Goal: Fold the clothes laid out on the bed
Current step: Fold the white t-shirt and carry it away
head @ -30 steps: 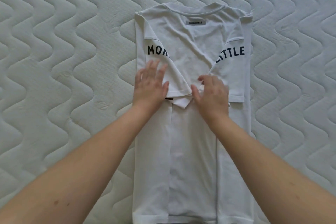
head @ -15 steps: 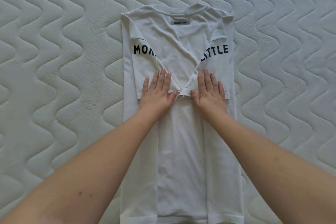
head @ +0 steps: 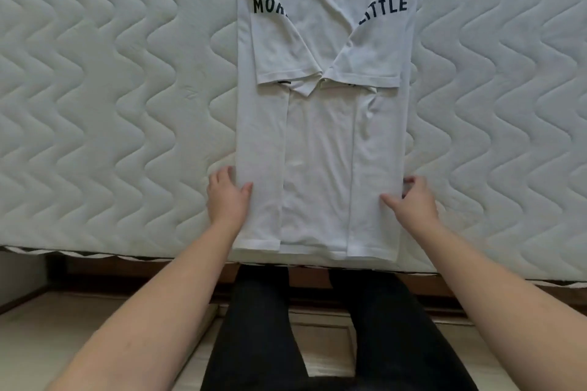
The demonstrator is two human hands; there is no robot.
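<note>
A white T-shirt (head: 319, 143) lies lengthwise on the bed, both sides folded in and both sleeves laid over the middle, with dark letters on the folded panels. Its hem reaches the mattress's near edge. My left hand (head: 227, 197) is at the shirt's left edge, low down, thumb on top of the cloth and fingers at the edge. At the right edge, at the same height, my right hand (head: 413, 200) has its thumb on the cloth and its fingers curled round the edge.
The quilted white mattress (head: 111, 89) stretches wide on both sides of the shirt. Its near edge (head: 95, 252) runs across the view, with a dark wooden bed frame below. My legs in dark trousers (head: 317, 327) stand on a pale floor.
Both hands left the sleeve tips at mid-shirt and slid down and outward to the shirt's lower side edges. The view tilted down, so the bed's edge and my legs now show.
</note>
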